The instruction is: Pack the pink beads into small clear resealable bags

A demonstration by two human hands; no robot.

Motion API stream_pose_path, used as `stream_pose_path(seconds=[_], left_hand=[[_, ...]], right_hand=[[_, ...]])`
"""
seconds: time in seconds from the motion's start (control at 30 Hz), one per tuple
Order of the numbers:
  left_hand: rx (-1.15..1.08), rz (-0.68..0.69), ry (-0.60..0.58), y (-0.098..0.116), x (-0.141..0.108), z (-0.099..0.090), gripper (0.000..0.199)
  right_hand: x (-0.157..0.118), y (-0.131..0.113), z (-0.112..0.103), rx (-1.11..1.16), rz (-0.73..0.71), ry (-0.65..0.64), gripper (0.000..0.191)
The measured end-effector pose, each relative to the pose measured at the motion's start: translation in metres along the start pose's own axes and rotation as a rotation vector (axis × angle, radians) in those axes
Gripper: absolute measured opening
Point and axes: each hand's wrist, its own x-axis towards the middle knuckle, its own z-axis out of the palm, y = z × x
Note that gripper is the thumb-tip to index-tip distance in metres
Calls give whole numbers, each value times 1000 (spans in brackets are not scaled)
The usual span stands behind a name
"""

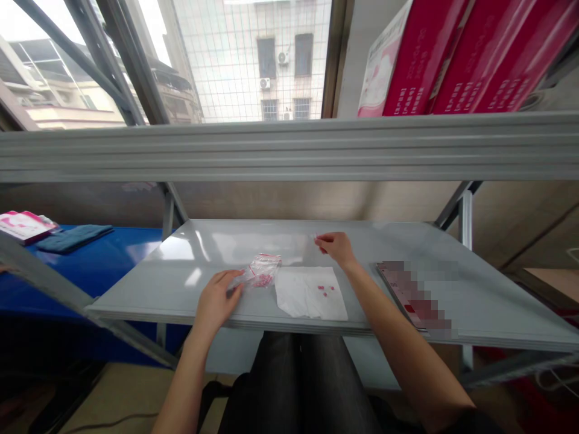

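Whatever the right hand (pixel 335 249) pinches (something tiny, perhaps) is hidden.

light: bright daylight through window (pixel 253 60) | glare: white streaks on metal shelf (pixel 181 248) | edges: wide-angle bowing | blur: pixelated patch (pixel 414 295)

left hand (pixel 218 301): passage under shelf beam (pixel 289 147) | obstacle: slanted shelf strut (pixel 45 277)

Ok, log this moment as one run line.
left hand touches clear plastic bag | right hand over grey metal shelf | white paper sheet bears small red pieces
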Motion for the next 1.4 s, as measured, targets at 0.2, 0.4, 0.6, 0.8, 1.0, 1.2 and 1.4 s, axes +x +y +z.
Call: stream_pose_path(seconds=[0.2,0.4,0.6,0.8,1.0,1.2,1.4], left_hand=[[-31,-81,166,-11,-1,12,26],[-109,-92,421,44,-20,3,20],[-168,515,372,120,-65,16,28],[-183,554,260,124,-94,37,28],[-258,486,204,126,-103,36,37],[-561,192,7,141,-101,19,21],[-521,28,-261,156,-89,18,12]], right_hand=[[13,13,16,-35,61,-1,27],[-44,-14,13,142,62,-41,32],[-147,-19,24,716,138,-368,51],[-193,5,15,1113,403,-340,42],[-209,6,11,1233,485,-409,36],[-212,2,16,1147,434,-378,37],[-215,5,25,1041,406,-370,43]])
